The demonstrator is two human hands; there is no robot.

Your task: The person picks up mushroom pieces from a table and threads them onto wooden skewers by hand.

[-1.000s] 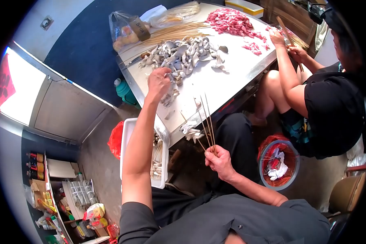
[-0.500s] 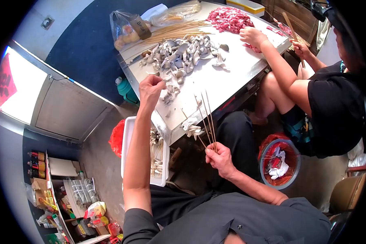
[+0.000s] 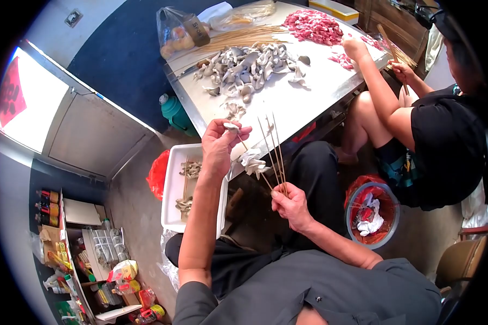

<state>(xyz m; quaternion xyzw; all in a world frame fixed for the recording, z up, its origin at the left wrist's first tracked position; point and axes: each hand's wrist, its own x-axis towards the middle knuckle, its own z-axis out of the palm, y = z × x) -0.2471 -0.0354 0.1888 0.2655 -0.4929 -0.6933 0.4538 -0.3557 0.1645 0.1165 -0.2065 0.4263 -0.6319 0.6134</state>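
Note:
My left hand (image 3: 217,149) pinches a small oyster mushroom piece (image 3: 231,127) beside the tip of a bamboo skewer. In my right hand (image 3: 291,206) are several bamboo skewers (image 3: 280,157), fanned out and pointing up. One of them leans left and carries threaded mushroom pieces (image 3: 253,162); the others in the fist look bare. On the table beyond my hands lies a heap of grey oyster mushrooms (image 3: 249,67), with a few pale scraps (image 3: 235,111) nearer to my left hand.
The metal-edged table (image 3: 325,100) also holds loose skewers (image 3: 244,39), a bag (image 3: 179,38) and raw meat (image 3: 312,26). A white tray (image 3: 171,211) with mushroom skewers stands left; a lined bin (image 3: 393,206) stands right. A co-worker's hand (image 3: 355,49) is near the meat.
My left hand has come from the mushroom scraps toward the skewer tip, with a mushroom piece now visible in its fingers. My right hand has barely moved. The co-worker's hand has shifted right.

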